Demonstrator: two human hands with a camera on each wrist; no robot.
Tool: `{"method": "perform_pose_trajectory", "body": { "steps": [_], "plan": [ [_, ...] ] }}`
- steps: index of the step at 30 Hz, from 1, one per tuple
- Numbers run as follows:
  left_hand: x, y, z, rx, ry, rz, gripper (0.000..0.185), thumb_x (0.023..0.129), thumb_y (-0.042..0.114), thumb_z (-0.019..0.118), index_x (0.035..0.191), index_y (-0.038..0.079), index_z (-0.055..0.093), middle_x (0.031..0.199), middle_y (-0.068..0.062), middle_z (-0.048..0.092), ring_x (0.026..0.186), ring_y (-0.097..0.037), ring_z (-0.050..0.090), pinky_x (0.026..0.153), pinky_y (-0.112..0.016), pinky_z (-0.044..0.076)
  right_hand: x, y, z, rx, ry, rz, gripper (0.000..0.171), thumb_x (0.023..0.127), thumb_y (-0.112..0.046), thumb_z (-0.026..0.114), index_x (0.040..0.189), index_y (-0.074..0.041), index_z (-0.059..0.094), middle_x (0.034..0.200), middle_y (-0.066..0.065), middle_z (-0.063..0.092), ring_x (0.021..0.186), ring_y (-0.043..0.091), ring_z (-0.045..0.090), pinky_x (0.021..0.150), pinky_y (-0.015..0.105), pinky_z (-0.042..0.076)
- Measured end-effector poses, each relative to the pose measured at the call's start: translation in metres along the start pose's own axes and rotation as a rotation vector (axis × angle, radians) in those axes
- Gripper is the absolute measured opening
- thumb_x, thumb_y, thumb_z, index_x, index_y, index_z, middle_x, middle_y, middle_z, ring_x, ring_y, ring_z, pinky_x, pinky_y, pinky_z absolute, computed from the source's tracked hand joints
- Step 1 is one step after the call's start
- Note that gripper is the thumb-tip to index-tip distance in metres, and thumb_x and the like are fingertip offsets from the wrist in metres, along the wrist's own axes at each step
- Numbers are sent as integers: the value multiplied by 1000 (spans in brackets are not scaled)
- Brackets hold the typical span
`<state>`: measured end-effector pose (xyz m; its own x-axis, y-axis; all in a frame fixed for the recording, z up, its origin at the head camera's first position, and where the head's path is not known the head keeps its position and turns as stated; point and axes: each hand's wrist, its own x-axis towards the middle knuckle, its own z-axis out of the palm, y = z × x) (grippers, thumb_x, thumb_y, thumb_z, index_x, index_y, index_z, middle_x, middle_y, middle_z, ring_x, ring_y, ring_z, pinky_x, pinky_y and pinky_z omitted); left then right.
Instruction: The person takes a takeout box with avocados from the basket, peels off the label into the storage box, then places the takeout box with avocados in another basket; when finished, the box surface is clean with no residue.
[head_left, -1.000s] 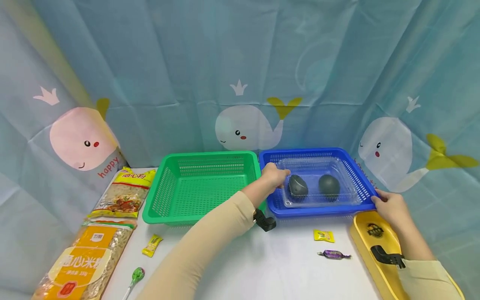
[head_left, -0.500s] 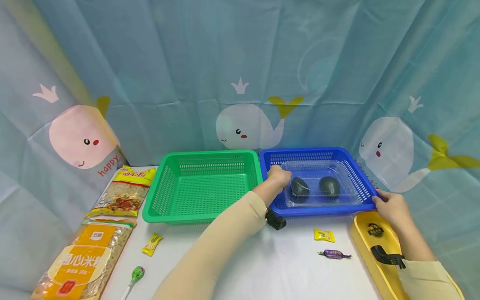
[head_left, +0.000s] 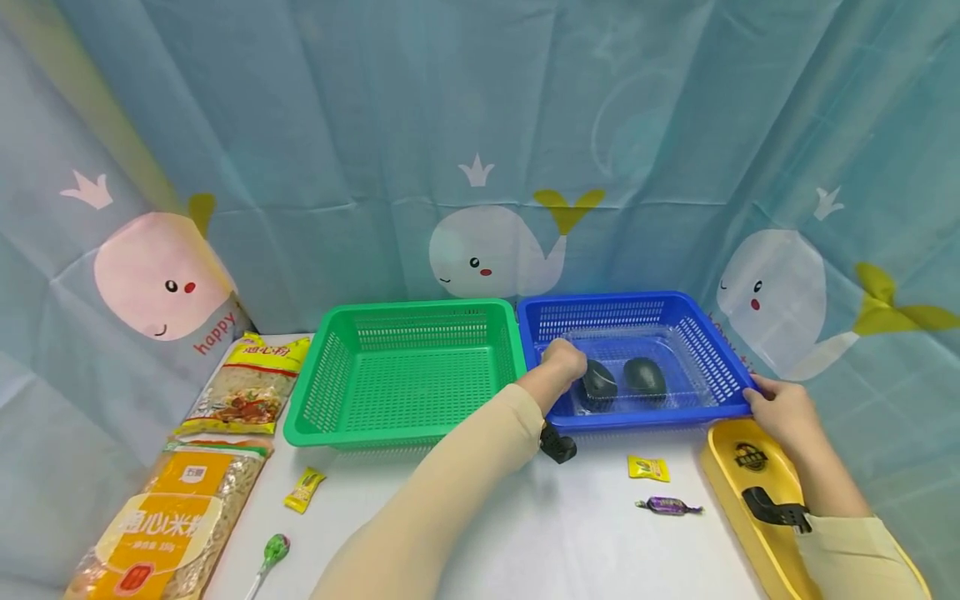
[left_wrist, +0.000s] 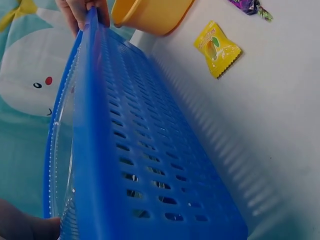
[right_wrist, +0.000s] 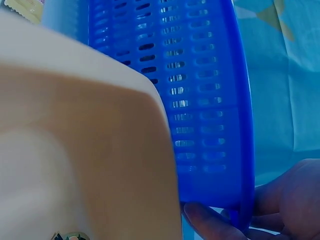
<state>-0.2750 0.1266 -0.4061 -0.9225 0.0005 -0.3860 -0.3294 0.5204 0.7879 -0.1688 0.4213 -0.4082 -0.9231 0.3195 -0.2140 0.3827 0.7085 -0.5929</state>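
My left hand (head_left: 564, 365) is inside the left end of the blue basket (head_left: 652, 418), pinching the edge of a clear plastic box (head_left: 688, 379). A thumb (left_wrist: 42, 228) shows against the box's edge in the left wrist view; the other fingers are hidden. Two dark egg-shaped things, probably avocados, lie at the box: one (head_left: 599, 380) beside my left hand, another (head_left: 645, 378) to its right. With my right hand (head_left: 783, 410) I grip the basket's front right corner. In the right wrist view, its thumb and fingers (right_wrist: 210, 222) close round the blue rim (right_wrist: 246, 125).
A green basket (head_left: 405, 437) stands directly left of the blue one. A yellow tray (head_left: 738, 500) lies under my right forearm. Candies in yellow (head_left: 648, 468) and purple (head_left: 669, 506) wrappers lie in front. At left are two food bags (head_left: 243, 392), another yellow candy (head_left: 304, 489) and a lollipop (head_left: 276, 548).
The clear box has sunk lower into the blue basket, and its right dark piece has shifted left. My left hand has moved slightly right and down. The right hand keeps its grip.
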Motion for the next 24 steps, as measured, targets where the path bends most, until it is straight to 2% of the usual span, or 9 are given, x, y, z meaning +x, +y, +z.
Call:
{"method": "perform_pose_trajectory", "body": {
  "steps": [3,6,7,10,13,16,20,24],
  "plan": [
    [1,0,-1,6,-32,-1,27,102,13,54,119,-2,67,96,-12,69,50,-12,40,41,-23,33,0,0,-1,-2,4,0,59,109,-26,40,152,11,22,141,47,37,112,52,55,100,68,47],
    [1,0,-2,-28,-70,8,37,103,13,49,136,0,59,118,-12,69,51,-14,34,43,-26,30,2,0,-1,-7,5,3,60,109,-27,41,151,12,23,141,47,38,110,51,56,100,68,47],
    [-1,0,-2,-36,-72,17,40,103,13,48,140,1,56,128,-12,66,57,-15,37,47,-27,33,3,0,0,-9,4,4,61,109,-27,41,151,12,23,140,47,38,109,50,57,100,68,47],
    [-8,0,-4,-37,-71,46,45,102,14,47,145,2,51,142,-12,57,77,-20,49,64,-32,46,4,1,0,-17,3,3,62,109,-30,40,151,12,24,140,46,40,108,48,58,100,67,48],
    [-16,2,-8,20,-70,68,45,102,20,50,143,3,53,137,-12,59,102,-26,56,84,-40,54,5,1,0,-40,24,-13,65,108,-35,40,151,12,27,138,46,42,109,50,58,99,67,49],
    [-22,8,-14,57,-87,81,48,102,29,55,143,5,53,143,-10,56,125,-28,56,101,-46,53,6,0,0,-55,48,-23,69,108,-41,41,152,10,27,139,45,42,117,55,51,101,70,45],
    [-27,18,-27,44,-99,96,55,101,38,60,144,5,52,144,-9,55,133,-29,52,105,-47,52,5,-3,1,-65,76,-39,71,107,-43,42,154,8,26,143,43,41,127,62,37,104,76,36],
    [-29,24,-42,24,-119,106,60,100,40,61,147,6,48,144,-10,54,131,-29,53,103,-48,52,2,-5,1,-63,109,-67,73,107,-43,44,156,6,20,145,43,37,129,62,37,102,76,39]
  ]
}}
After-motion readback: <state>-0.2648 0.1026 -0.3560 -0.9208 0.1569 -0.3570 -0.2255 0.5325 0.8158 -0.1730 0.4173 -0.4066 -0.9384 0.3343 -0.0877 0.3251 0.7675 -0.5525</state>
